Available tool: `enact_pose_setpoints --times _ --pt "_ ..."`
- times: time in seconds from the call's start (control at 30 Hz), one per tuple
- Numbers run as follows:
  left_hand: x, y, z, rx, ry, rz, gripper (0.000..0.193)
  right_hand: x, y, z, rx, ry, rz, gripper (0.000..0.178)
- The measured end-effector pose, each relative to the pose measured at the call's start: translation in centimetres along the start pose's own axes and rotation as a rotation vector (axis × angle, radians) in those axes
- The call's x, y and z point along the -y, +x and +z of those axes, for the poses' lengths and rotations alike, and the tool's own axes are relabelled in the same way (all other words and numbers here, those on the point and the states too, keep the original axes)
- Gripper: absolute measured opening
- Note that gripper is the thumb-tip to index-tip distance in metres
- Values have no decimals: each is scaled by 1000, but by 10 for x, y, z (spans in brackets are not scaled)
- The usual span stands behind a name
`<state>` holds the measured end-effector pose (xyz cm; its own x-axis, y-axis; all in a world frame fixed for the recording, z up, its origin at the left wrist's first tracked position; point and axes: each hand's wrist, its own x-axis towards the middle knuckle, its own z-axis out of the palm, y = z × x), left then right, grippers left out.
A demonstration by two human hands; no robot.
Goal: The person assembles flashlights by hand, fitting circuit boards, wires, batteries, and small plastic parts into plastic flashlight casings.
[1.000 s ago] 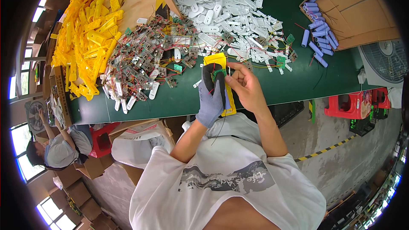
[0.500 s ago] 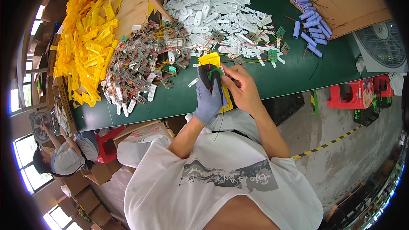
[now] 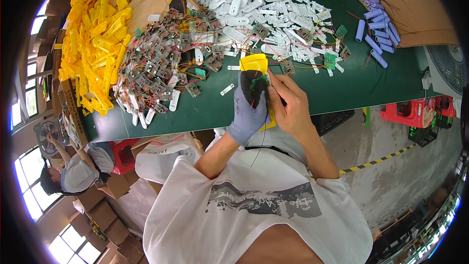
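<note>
"Case (image 3: 253,63): where is it?"

"Middle, above the table's (image 3: 205,115) near edge. Your gloved left hand (image 3: 248,110) grips it and the board (image 3: 258,83); your bare right hand (image 3: 291,107) has fingertips at its right side, though I can't tell if they pinch anything. Hold it steady; leave the wire (image 3: 264,139) hanging free."

"Counts?"

"One held case, one held board. Far right, at least a dozen batteries (image 3: 377,25); far middle, uncountable covers (image 3: 235,5)."

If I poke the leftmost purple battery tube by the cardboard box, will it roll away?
The purple battery tube would probably roll, being round and lying sideways on the green table. The thin red wire at its end might snag. It's likely stiff, since it looks straight.
</note>
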<state>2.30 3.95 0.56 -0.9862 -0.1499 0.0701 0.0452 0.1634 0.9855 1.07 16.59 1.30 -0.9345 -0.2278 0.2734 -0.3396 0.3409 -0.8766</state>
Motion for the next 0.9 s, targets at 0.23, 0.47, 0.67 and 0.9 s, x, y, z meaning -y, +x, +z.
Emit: enact_pose_setpoints --times 0.23,0.47,0.67,0.9 --pt "8 1 8 65 64 156 30 10 -3 -13 8 -171 -64 43" --pt "7 -1 15 52 -75 41 26 0 -1 -26 61 -19 -1 39" --pt "3 -4 15 64 -10 37 28 2 0 -28 29 -88 -29 36" --pt "9 -8 14 74 55 133 26 -1 -8 -24 15 -144 -74 38"
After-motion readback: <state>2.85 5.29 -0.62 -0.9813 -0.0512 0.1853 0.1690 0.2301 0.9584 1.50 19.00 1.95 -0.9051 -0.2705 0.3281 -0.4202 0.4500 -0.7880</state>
